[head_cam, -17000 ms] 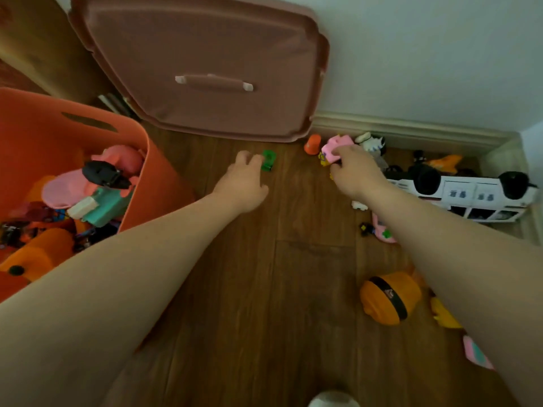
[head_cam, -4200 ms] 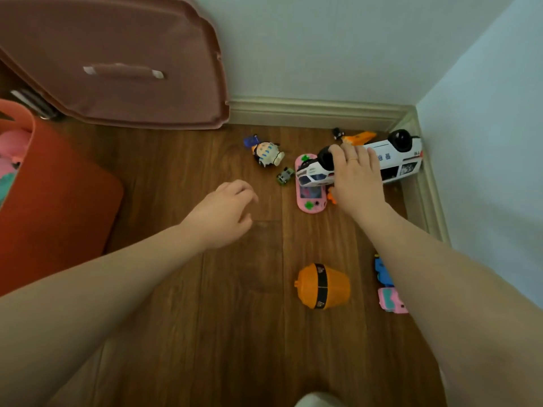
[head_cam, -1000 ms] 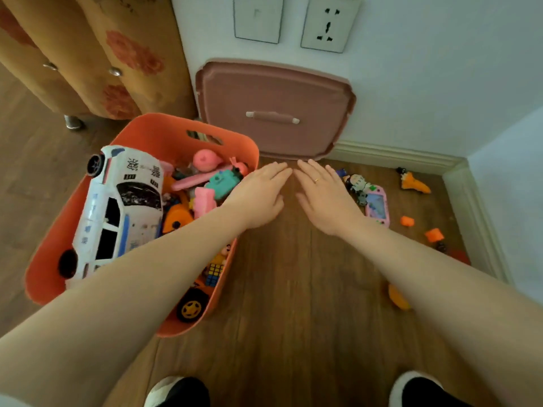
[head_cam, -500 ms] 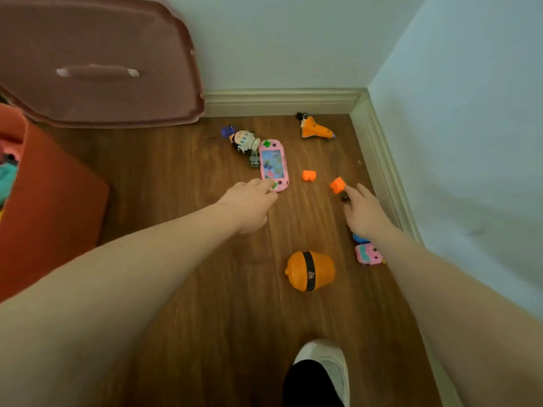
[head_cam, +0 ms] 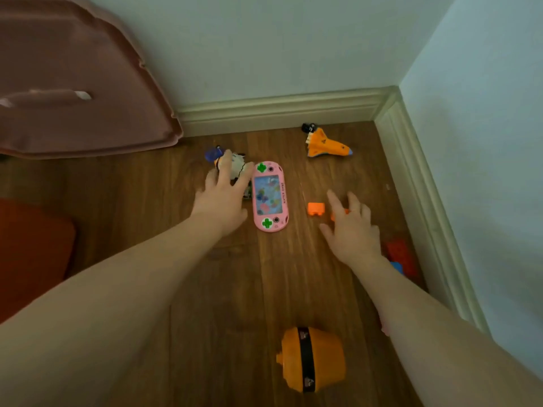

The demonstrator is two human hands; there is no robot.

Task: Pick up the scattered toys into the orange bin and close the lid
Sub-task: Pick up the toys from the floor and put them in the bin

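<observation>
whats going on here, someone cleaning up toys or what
A person is clearing toys off a wooden floor in a room corner. The left hand reaches over a small white figure beside the pink handheld game; the right hand spreads over small orange blocks. Neither has a grip yet. An orange shuttle and an orange round toy lie loose. The bin sits left, its lid leaning on the wall.

Dim, even light with a cool tint; my view bows at the edges and everything looks soft.
</observation>
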